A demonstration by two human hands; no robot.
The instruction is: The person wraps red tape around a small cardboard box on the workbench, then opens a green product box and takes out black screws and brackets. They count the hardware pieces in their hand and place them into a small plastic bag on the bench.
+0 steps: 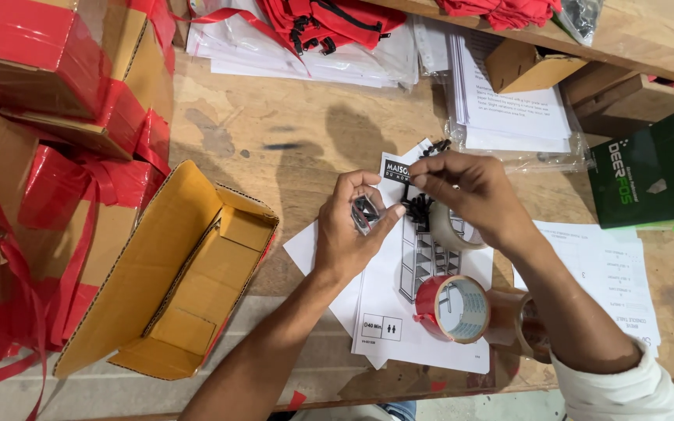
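Over a white instruction sheet (399, 312) on the wooden bench, my left hand (349, 234) grips a small clear packet of dark parts (365, 212) between thumb and fingers. My right hand (470, 195) pinches small black plastic pieces (417, 209) just to the right of it, fingertips nearly meeting the left thumb. More black pieces (436, 146) poke out behind my right fingers. A clear tape roll (448, 228) lies under my right palm.
An open cardboard box (173, 273) lies at the left, beside a pile of boxes wrapped in red tape (56, 101). A red tape roll (454, 308) and a brown one (520, 320) sit near the front edge. Paper stacks (512, 105), a green box (649, 175) and red fabric (321, 19) lie at the back.
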